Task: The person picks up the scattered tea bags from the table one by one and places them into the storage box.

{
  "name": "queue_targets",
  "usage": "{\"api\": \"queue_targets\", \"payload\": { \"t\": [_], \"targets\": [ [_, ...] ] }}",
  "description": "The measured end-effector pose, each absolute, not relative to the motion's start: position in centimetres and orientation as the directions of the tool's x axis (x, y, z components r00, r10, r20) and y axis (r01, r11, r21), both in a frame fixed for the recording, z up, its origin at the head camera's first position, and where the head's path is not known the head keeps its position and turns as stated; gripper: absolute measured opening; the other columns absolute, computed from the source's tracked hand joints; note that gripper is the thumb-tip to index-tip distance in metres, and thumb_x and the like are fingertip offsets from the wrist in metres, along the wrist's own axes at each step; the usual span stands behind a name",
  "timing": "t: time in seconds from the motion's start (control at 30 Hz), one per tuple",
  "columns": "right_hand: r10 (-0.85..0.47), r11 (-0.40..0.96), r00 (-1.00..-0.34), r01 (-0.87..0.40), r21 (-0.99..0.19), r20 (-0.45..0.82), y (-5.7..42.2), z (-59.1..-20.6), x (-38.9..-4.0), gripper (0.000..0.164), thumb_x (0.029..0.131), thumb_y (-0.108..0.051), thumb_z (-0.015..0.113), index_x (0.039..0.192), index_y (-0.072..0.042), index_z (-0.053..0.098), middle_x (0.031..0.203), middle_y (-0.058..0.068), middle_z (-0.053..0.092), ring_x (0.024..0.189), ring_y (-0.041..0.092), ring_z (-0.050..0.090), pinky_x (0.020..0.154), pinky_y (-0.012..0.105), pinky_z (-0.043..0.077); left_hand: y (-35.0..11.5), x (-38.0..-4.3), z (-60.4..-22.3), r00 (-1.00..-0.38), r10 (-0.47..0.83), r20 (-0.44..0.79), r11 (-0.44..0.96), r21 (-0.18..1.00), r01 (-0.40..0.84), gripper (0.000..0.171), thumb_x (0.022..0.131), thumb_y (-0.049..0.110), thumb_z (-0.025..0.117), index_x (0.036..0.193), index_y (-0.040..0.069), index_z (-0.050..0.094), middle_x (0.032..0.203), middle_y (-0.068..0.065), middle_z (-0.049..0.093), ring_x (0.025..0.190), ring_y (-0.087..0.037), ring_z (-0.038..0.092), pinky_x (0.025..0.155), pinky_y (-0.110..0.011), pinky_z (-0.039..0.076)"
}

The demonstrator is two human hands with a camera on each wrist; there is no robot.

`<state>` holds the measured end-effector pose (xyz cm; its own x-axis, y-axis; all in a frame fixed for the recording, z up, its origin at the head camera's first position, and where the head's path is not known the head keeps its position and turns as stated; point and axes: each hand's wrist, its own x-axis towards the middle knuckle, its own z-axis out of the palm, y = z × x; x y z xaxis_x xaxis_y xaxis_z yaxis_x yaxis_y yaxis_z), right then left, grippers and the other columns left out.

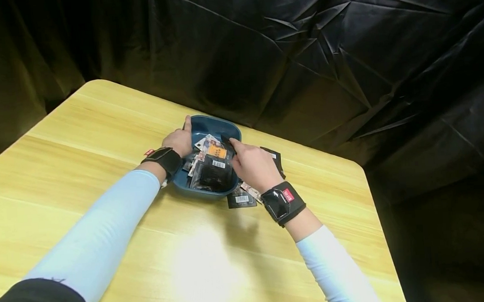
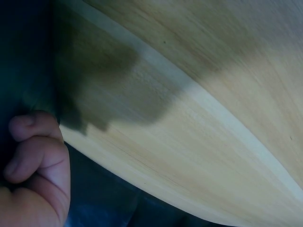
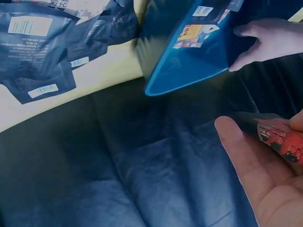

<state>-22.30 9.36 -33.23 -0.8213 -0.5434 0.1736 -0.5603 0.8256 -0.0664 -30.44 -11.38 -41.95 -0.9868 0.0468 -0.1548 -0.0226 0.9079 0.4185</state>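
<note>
A blue plastic basin (image 1: pixel 210 123) stands near the table's far edge, holding several black packets (image 1: pixel 214 175), some with printed pictures and barcodes. My left hand (image 1: pixel 178 141) grips its left wall; in the right wrist view, that hand's thumb (image 3: pixel 248 30) reaches inside the basin. Only curled fingers (image 2: pixel 40 151) show in the left wrist view. Over the basin's right side, my right hand (image 1: pixel 254 165) pinches a dark packet (image 1: pixel 226 141). The right wrist view reveals a red picture on this packet (image 3: pixel 285 141), partly cut off by the frame.
Right of the basin, more black packets (image 1: pixel 242 199) lie on the wooden table (image 1: pixel 100 170), overlapping one another and partly hidden by my right hand. Black sheeting (image 1: pixel 260 51) hangs behind the table's far edge.
</note>
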Motion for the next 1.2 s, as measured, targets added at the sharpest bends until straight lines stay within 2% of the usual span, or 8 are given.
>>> {"api": "queue_targets", "payload": {
  "t": [0.1,0.17,0.23,0.37,0.5,0.73,1.03,1.2],
  "targets": [
    [-0.546,0.822,-0.822,-0.563,-0.088,0.16,9.2,-33.2,-22.4,0.063,0.088,-0.029,0.061,0.143,-0.009,0.038,0.112,0.011,0.066,0.091,0.021,0.063,0.076,0.032,0.052,-11.4,-30.5,-41.9,-0.987,0.048,-0.155,0.909,0.417,-0.021,0.083,0.089,0.005,0.05,0.149,0.003,-0.007,0.102,-0.028,0.059,0.083,-0.034,0.061,0.068,-0.043,0.049],
    [-0.549,0.818,-0.823,-0.565,-0.109,0.146,9.2,-33.2,-22.5,0.079,0.085,-0.046,0.063,0.147,-0.011,0.03,0.139,0.013,0.049,0.118,0.026,0.055,0.095,0.039,0.047,-11.4,-30.5,-42.0,-0.987,0.05,-0.153,0.909,0.415,-0.018,0.083,0.089,0.006,0.05,0.149,0.002,-0.007,0.104,-0.029,0.059,0.084,-0.035,0.062,0.069,-0.044,0.049],
    [-0.551,0.816,-0.824,-0.565,-0.125,0.129,9.3,-33.2,-22.5,0.092,0.08,-0.061,0.06,0.149,-0.013,0.024,0.15,0.012,0.033,0.133,0.028,0.042,0.104,0.044,0.038,-11.3,-30.6,-42.0,-0.987,0.051,-0.151,0.91,0.415,-0.016,0.082,0.089,0.006,0.05,0.149,0.002,-0.007,0.105,-0.029,0.059,0.084,-0.035,0.062,0.069,-0.044,0.049],
    [-0.519,0.829,-0.845,-0.535,-0.163,0.133,10.4,-33.2,-22.7,0.091,0.081,-0.067,0.052,0.15,-0.014,0.024,0.153,0.011,0.029,0.135,0.029,0.038,0.107,0.045,0.034,-11.3,-30.7,-41.8,-0.988,0.048,-0.149,0.91,0.415,-0.018,0.082,0.089,0.006,0.05,0.149,0.002,-0.006,0.107,-0.03,0.057,0.082,-0.035,0.062,0.067,-0.044,0.049],
    [-0.444,0.868,-0.887,-0.461,-0.186,0.127,12.3,-33.8,-23.5,0.078,0.088,-0.055,0.051,0.148,-0.012,0.027,0.151,0.012,0.032,0.135,0.029,0.038,0.108,0.043,0.033,-11.3,-30.8,-41.6,-0.987,0.04,-0.154,0.913,0.408,-0.027,0.083,0.089,0.007,0.05,0.149,0.002,-0.007,0.11,-0.031,0.056,0.086,-0.037,0.062,0.071,-0.045,0.05],
    [-0.314,0.925,-0.949,-0.308,-0.221,0.007,16.3,-36.0,-25.1,0.072,0.088,-0.038,0.056,0.147,-0.008,0.029,0.15,0.015,0.032,0.136,0.033,0.036,0.109,0.044,0.031,-11.4,-30.8,-41.3,-0.984,0.03,-0.174,0.913,0.405,-0.044,0.082,0.09,0.006,0.048,0.149,0.004,-0.008,0.107,-0.03,0.057,0.083,-0.035,0.062,0.069,-0.044,0.05],
    [-0.197,0.971,-0.93,-0.142,-0.19,-0.311,18.8,-40.5,-25.5,0.09,0.081,-0.033,0.067,0.15,-0.007,0.016,0.154,0.024,0.013,0.142,0.037,0.019,0.11,0.052,0.025,-11.3,-30.7,-42.1,-0.984,0.014,-0.18,0.909,0.412,-0.063,0.081,0.09,0.005,0.047,0.15,0.005,-0.008,0.099,-0.025,0.06,0.076,-0.031,0.06,0.063,-0.039,0.047],
    [-0.193,0.975,-0.939,-0.151,-0.162,-0.286,19.1,-42.8,-25.4,0.087,0.082,-0.027,0.064,0.15,-0.004,0.015,0.151,0.028,0.02,0.14,0.039,0.023,0.108,0.048,0.03,-11.3,-30.6,-42.2,-0.984,0.022,-0.176,0.909,0.414,-0.054,0.082,0.09,0.005,0.048,0.149,0.005,-0.009,0.093,-0.022,0.06,0.072,-0.028,0.058,0.059,-0.036,0.044]
  ]
}}
